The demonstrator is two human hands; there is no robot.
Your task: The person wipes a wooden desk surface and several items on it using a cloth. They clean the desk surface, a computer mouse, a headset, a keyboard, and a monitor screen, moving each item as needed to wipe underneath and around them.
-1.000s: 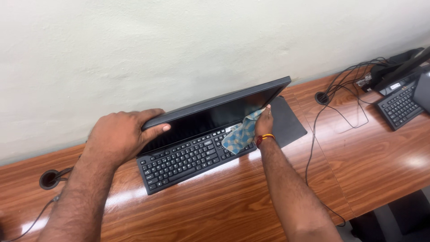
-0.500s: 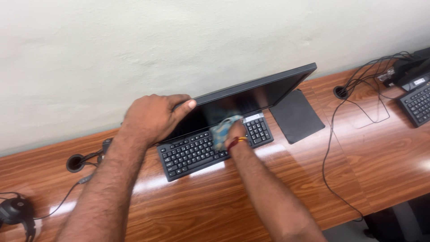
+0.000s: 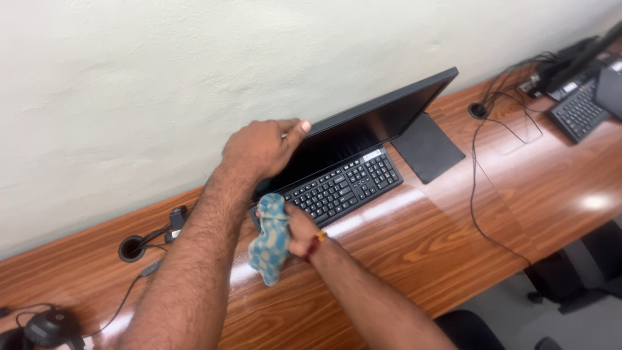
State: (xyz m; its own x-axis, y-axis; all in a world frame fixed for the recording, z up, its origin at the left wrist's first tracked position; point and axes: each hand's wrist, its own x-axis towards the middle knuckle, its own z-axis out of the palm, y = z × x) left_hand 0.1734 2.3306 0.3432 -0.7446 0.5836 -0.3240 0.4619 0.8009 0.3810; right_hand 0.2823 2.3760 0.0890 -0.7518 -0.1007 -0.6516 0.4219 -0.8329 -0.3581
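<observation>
Nearest me, the right hand [image 3: 299, 228] has its grip closed around a bunched blue patterned cloth [image 3: 271, 238], which hangs down from the fist over the front part of the wooden table [image 3: 402, 259], just beside the left end of the black keyboard [image 3: 340, 188]. The cloth is off the screen at this moment. Further in, the left hand [image 3: 259, 150] has its grip curled over the top left edge of the black monitor [image 3: 369, 126], fingers on the back, thumb to the front, and the panel leans forward over the keyboard.

To do this wipe well, I would say the bracing hand should hold the frame only, not the glass, so no fresh marks are left. The cloth looks too bunched; spread flatter, it would cover more panel with lighter pressure. Long even passes from one side to the other seem best, while watching the monitor's flat stand [image 3: 427, 146] and the loose cables [image 3: 483, 168] beyond, which a sweep could drag
</observation>
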